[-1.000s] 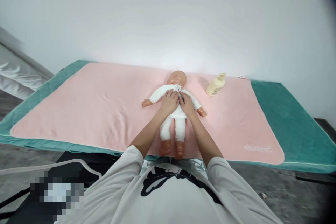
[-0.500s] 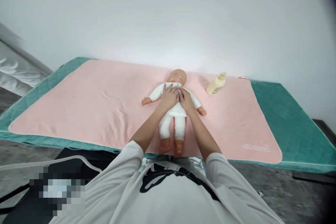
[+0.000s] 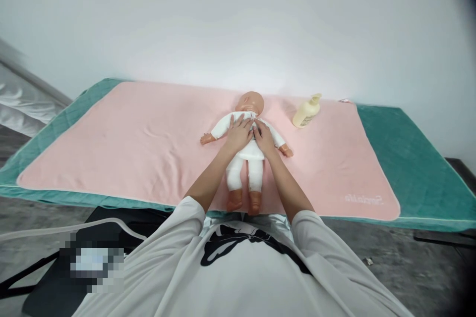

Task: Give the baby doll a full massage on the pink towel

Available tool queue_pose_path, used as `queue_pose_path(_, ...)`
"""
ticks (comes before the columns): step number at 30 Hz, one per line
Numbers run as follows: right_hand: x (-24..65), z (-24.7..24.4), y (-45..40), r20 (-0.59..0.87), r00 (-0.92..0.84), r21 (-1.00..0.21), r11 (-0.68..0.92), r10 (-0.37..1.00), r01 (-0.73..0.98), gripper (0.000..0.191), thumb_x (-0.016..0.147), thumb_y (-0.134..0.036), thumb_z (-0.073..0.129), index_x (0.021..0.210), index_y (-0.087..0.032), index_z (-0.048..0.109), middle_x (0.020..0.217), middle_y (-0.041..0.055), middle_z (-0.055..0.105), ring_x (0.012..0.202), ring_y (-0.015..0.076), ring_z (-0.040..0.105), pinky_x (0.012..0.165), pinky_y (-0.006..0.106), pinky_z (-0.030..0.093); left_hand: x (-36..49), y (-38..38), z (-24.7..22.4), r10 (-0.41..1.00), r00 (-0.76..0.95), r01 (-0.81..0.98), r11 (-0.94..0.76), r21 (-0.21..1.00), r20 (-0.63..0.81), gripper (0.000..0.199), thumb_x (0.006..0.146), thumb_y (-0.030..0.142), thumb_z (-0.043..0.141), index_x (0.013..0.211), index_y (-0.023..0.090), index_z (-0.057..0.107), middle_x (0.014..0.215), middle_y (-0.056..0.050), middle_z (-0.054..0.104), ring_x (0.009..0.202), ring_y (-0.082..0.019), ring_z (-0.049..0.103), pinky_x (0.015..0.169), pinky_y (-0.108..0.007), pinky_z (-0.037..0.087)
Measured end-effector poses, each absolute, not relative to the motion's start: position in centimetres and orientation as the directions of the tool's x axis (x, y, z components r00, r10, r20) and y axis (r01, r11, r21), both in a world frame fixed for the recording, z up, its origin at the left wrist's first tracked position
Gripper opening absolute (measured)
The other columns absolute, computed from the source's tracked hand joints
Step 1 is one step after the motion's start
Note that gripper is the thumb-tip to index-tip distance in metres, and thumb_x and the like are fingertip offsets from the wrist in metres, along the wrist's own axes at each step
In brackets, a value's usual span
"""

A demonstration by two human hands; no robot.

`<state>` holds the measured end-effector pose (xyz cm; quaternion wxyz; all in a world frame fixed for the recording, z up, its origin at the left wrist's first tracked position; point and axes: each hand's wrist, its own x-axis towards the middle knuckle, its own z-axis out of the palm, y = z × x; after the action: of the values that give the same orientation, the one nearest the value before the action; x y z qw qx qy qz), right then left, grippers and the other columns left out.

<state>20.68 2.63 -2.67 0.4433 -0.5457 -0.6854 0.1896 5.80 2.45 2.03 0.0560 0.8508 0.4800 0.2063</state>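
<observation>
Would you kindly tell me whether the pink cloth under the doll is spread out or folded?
Spread out: the pink cloth lies across the green cover, its corners wide apart, with shallow wrinkles beside the doll.

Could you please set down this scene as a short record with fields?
Doll: white torso and limbs, lying with arms spread, feet toward the person
Left hand: resting palm down on the doll's torso
Right hand: resting on the torso, close beside the left
Pump bottle: pale yellow, on the mat, right of the doll
Pink mat: under the doll, over a green cover
</observation>
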Motion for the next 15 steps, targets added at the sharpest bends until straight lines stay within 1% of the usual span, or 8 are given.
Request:
queue_pose_path(4, 20.6, -3.0, 0.9, 0.44, 0.077, -0.762, 0.327, 0.895, 0.559, 0.052, 0.097, -0.046, 0.039, 0.135, -0.014, 0.055, 0.142, 0.0161, 0.055, 0.136, 0.0255, 0.048, 0.119, 0.048, 0.035, 5.2, 1.3, 2.1, 0.822, 0.469, 0.76, -0.562, 0.326, 0.323, 0.047, 0.097, 0.03, 0.039, 0.14, 0.018, 0.052, 0.151, -0.007, 0.048, 0.149, -0.028, 0.03, 0.125, -0.061, 0.006)
queue_pose_path(8, 20.5, -2.8, -1.9, 0.49, 0.164, -0.761, 0.328, 0.856, 0.561, 0.046, 0.097, -0.044, 0.041, 0.132, -0.018, 0.056, 0.14, 0.0142, 0.055, 0.135, 0.0247, 0.047, 0.119, 0.049, 0.036, 4.2, -0.5, 2.1, 0.798, 0.469, 0.725, -0.592, 0.351, 0.378, 0.041, 0.098, 0.031, 0.041, 0.134, 0.019, 0.056, 0.151, -0.007, 0.049, 0.148, -0.028, 0.033, 0.124, -0.061, 0.011)
queue_pose_path(9, 20.4, -2.7, -2.7, 0.505, 0.181, -0.756, 0.331, 0.844, 0.565, 0.044, 0.098, -0.043, 0.041, 0.13, -0.019, 0.057, 0.138, 0.0136, 0.055, 0.133, 0.0245, 0.048, 0.118, 0.049, 0.037, 3.9, -1.0, 2.1, 0.787, 0.465, 0.712, -0.605, 0.357, 0.406, 0.039, 0.099, 0.031, 0.041, 0.132, 0.019, 0.058, 0.149, -0.007, 0.051, 0.146, -0.027, 0.036, 0.124, -0.06, 0.014)
queue_pose_path(11, 20.3, -2.4, -4.4, 0.54, 0.201, -0.74, 0.347, 0.818, 0.576, 0.04, 0.099, -0.041, 0.039, 0.126, -0.021, 0.06, 0.132, 0.0115, 0.059, 0.129, 0.0235, 0.051, 0.116, 0.047, 0.04, 3.4, -2.0, 2.1, 0.762, 0.446, 0.68, -0.629, 0.375, 0.469, 0.036, 0.1, 0.031, 0.04, 0.125, 0.019, 0.063, 0.142, -0.007, 0.058, 0.14, -0.025, 0.045, 0.123, -0.055, 0.025)
queue_pose_path(13, 20.1, -2.3, -6.1, 0.567, 0.19, -0.722, 0.372, 0.801, 0.584, 0.037, 0.1, -0.039, 0.038, 0.122, -0.022, 0.063, 0.126, 0.0102, 0.061, 0.125, 0.0229, 0.054, 0.114, 0.044, 0.042, 2.9, -3.2, 2.0, 0.744, 0.428, 0.651, -0.648, 0.396, 0.513, 0.035, 0.101, 0.03, 0.038, 0.117, 0.018, 0.066, 0.131, -0.008, 0.066, 0.128, -0.021, 0.055, 0.117, -0.048, 0.038)
queue_pose_path(15, 20.0, -2.5, -7.7, 0.582, 0.163, -0.708, 0.397, 0.797, 0.585, 0.035, 0.1, -0.037, 0.04, 0.119, -0.023, 0.064, 0.123, 0.0094, 0.063, 0.123, 0.0236, 0.055, 0.113, 0.045, 0.043, 2.5, -4.3, 1.9, 0.735, 0.43, 0.633, -0.659, 0.406, 0.523, 0.035, 0.101, 0.03, 0.037, 0.112, 0.019, 0.069, 0.122, -0.007, 0.07, 0.119, -0.02, 0.061, 0.109, -0.044, 0.046)
